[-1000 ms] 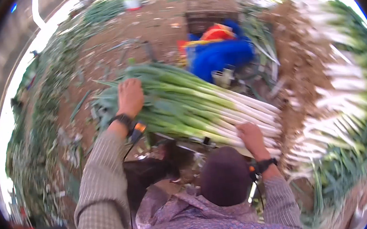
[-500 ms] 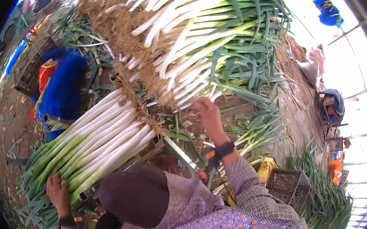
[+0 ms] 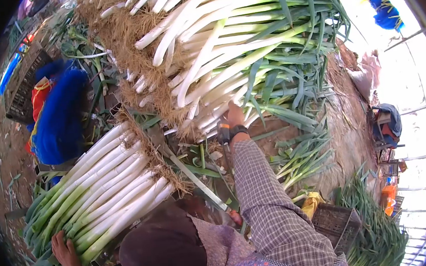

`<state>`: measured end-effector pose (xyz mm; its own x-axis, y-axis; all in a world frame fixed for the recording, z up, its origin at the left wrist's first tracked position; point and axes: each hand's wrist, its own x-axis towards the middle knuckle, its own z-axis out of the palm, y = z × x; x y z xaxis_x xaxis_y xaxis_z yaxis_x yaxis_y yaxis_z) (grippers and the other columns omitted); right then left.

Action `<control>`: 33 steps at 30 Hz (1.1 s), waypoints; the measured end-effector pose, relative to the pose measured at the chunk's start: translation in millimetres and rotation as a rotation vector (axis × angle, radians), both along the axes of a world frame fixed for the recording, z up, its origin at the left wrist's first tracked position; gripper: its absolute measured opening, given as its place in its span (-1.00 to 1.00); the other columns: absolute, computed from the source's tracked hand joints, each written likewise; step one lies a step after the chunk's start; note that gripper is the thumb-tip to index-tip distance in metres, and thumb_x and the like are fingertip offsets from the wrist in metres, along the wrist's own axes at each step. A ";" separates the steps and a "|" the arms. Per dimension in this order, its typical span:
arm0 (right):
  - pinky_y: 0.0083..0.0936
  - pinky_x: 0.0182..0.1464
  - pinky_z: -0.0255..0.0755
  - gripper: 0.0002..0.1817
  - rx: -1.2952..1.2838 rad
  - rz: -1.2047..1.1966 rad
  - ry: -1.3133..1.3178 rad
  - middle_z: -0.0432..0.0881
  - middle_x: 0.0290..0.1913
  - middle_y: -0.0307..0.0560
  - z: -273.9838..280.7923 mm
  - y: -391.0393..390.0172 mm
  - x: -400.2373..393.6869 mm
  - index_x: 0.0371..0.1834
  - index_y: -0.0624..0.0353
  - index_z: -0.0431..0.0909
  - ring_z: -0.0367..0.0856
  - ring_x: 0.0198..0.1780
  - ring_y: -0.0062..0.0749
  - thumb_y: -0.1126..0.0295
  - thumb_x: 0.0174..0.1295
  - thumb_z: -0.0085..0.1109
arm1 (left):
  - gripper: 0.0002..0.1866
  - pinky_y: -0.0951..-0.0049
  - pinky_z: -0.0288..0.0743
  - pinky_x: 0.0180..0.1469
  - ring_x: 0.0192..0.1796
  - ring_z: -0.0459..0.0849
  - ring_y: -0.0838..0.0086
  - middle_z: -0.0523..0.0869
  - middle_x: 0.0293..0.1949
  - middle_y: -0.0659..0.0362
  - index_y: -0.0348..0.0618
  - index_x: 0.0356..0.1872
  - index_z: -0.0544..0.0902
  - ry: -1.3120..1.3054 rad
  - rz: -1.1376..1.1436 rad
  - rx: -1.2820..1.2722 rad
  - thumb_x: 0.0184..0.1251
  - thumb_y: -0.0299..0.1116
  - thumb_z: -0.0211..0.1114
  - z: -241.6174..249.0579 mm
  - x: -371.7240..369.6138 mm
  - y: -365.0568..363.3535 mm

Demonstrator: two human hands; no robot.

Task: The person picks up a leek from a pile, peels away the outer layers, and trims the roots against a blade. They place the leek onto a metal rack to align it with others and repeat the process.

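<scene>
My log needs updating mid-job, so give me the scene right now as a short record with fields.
Left hand: resting on the green leaves of the smaller leek pile
Right hand: at the edge of the larger leek pile, near white stalks; grip unclear
Smaller pile's roots: toward the larger pile
Blue bundle: beyond the smaller pile, near the picture's left side
Crate: lower right, beside the right sleeve

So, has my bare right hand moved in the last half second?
Yes: your bare right hand has moved up the view, closer in against the near edge of the large pile of white-stemmed, green-leaved leeks.
</scene>
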<state>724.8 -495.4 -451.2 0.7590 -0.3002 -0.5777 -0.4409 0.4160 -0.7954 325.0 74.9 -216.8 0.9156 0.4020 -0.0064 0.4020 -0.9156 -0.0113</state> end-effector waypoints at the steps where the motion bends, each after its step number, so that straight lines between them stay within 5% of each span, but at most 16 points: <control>1: -0.23 -0.28 0.48 -0.69 -0.152 -0.088 -0.064 0.53 -0.26 -0.12 6.2 6.9 -9.9 -0.11 0.18 0.42 0.54 -0.24 -0.34 0.15 0.30 0.01 | -0.66 0.13 0.22 0.26 0.17 0.43 0.07 0.51 0.03 0.00 -0.17 0.05 0.50 -0.005 -0.002 -0.001 0.27 -0.32 0.03 -0.6 0.2 0.9; 4: -0.37 -0.36 0.43 -0.65 -0.296 0.030 -0.073 0.51 -0.25 -0.09 9.7 -11.1 -44.6 -0.10 0.27 0.43 0.45 -0.34 -0.44 0.17 0.30 0.01 | -0.67 0.13 0.23 0.24 0.14 0.44 0.09 0.52 0.01 0.02 -0.16 0.03 0.50 -0.025 -0.010 -0.004 0.27 -0.33 0.04 -2.3 -0.9 2.4; 6: -0.38 -0.23 0.43 -0.62 -0.563 -0.006 -0.114 0.54 -0.21 0.00 -14.5 -33.6 -81.4 -0.08 0.34 0.42 0.48 -0.27 -0.37 0.18 0.30 -0.01 | -0.68 0.13 0.24 0.23 0.13 0.45 0.09 0.52 0.00 0.02 -0.15 0.02 0.50 -0.037 -0.025 -0.004 0.27 -0.33 0.04 -1.2 -0.5 0.8; 8: -0.36 -0.09 0.40 -0.60 -0.471 0.036 -0.049 0.56 -0.14 0.11 -30.3 -57.5 -122.6 -0.02 0.38 0.40 0.49 -0.19 -0.26 0.21 0.31 -0.03 | -0.69 0.13 0.24 0.23 0.13 0.46 0.09 0.52 0.00 0.03 -0.14 0.02 0.50 -0.023 -0.005 -0.002 0.28 -0.33 0.04 -4.1 -2.2 4.2; 10: -0.31 -0.03 0.37 -0.62 -0.427 0.037 0.007 0.55 -0.14 0.14 12.9 -53.5 -165.3 -0.01 0.39 0.39 0.48 -0.15 -0.24 0.25 0.32 -0.07 | -0.69 0.13 0.24 0.23 0.13 0.46 0.10 0.52 0.01 0.04 -0.13 0.03 0.50 -0.025 -0.006 -0.003 0.29 -0.32 0.04 -6.1 -2.2 6.9; 11: -0.32 -0.15 0.39 -0.68 -0.554 -0.004 -0.036 0.51 -0.25 0.04 -29.1 -68.0 -179.8 -0.06 0.36 0.39 0.47 -0.24 -0.27 0.29 0.34 -0.11 | -0.69 0.14 0.24 0.23 0.13 0.46 0.10 0.52 0.01 0.04 -0.13 0.03 0.50 -0.030 -0.016 -0.006 0.30 -0.32 0.04 -6.1 -3.6 7.9; 12: -0.38 -0.35 0.39 -0.71 -0.611 -0.011 -0.098 0.46 -0.33 -0.06 0.8 -66.2 -197.9 -0.03 0.27 0.37 0.45 -0.39 -0.36 0.29 0.35 -0.13 | -0.69 0.14 0.24 0.23 0.13 0.46 0.11 0.52 0.01 0.05 -0.12 0.04 0.50 -0.035 -0.027 -0.011 0.31 -0.31 0.04 -6.8 -4.5 7.9; 16: -0.55 -0.59 0.29 -0.66 -0.404 -0.054 -0.086 0.37 -0.42 -0.27 74.6 -95.6 -253.8 0.16 0.03 0.35 0.34 -0.59 -0.56 0.28 0.33 -0.05 | -0.69 0.14 0.25 0.23 0.15 0.46 0.12 0.52 0.02 0.05 -0.12 0.06 0.49 -0.060 -0.059 -0.007 0.34 -0.29 0.04 -6.6 -6.3 9.5; 19: -0.51 -0.57 0.36 -0.52 -0.879 0.102 0.040 0.49 -0.44 -0.18 97.7 -132.0 -302.2 0.24 0.04 0.35 0.44 -0.56 -0.52 0.22 0.27 0.11 | -0.69 0.14 0.25 0.23 0.16 0.46 0.11 0.53 0.02 0.05 -0.11 0.06 0.49 -0.085 -0.070 -0.003 0.35 -0.29 0.04 -7.1 -7.1 7.8; 20: -0.14 -0.20 0.50 -0.44 -0.869 0.160 0.200 0.64 -0.20 0.26 100.6 -146.6 -323.1 0.32 0.08 0.30 0.66 -0.30 0.08 0.20 0.24 0.09 | -0.69 0.13 0.26 0.22 0.16 0.46 0.11 0.53 0.02 0.05 -0.11 0.06 0.49 -0.086 -0.072 0.002 0.35 -0.29 0.04 -7.2 -7.0 7.7; 22: -0.05 -0.17 0.49 -0.44 -1.444 0.278 -0.060 0.64 -0.20 0.31 93.6 -179.7 -375.1 0.30 0.07 0.32 0.65 -0.24 0.19 0.17 0.24 0.12 | -0.70 0.13 0.26 0.22 0.16 0.46 0.11 0.53 0.02 0.05 -0.11 0.05 0.49 -0.094 -0.082 0.014 0.35 -0.29 0.04 -8.6 -8.6 7.8; 24: 0.00 -0.13 0.48 -0.48 -1.422 0.332 0.207 0.66 -0.18 0.28 136.8 -209.4 -391.6 0.27 0.07 0.34 0.63 -0.17 0.25 0.21 0.25 0.12 | -0.70 0.13 0.27 0.21 0.16 0.46 0.11 0.53 0.02 0.05 -0.10 0.05 0.49 -0.109 -0.109 0.027 0.34 -0.30 0.05 -7.8 -8.6 8.2; 28: 0.02 -0.09 0.47 -0.56 -1.795 0.480 0.098 0.67 -0.17 0.21 263.4 -266.5 -363.5 0.19 0.07 0.41 0.62 -0.10 0.23 0.23 0.25 0.10 | -0.69 0.11 0.30 0.19 0.15 0.48 0.13 0.54 0.02 0.06 -0.12 0.06 0.49 -0.113 -0.090 0.017 0.35 -0.29 0.06 -10.2 -6.9 8.1; 33: -0.03 0.00 0.47 -0.56 -1.854 0.467 0.119 0.66 -0.13 0.24 366.1 -289.2 -443.6 0.15 -0.05 0.47 0.62 -0.04 0.14 0.18 0.19 0.16 | -0.68 0.13 0.32 0.19 0.15 0.48 0.15 0.54 0.03 0.06 -0.13 0.07 0.51 -0.176 -0.145 0.036 0.36 -0.27 0.05 -11.1 -13.0 12.1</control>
<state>281.3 -784.6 -85.1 0.9363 -0.3251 0.1326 -0.3280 -0.9447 -0.0002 312.0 87.0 -227.9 0.9495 0.2631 0.1709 0.2647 -0.9642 0.0139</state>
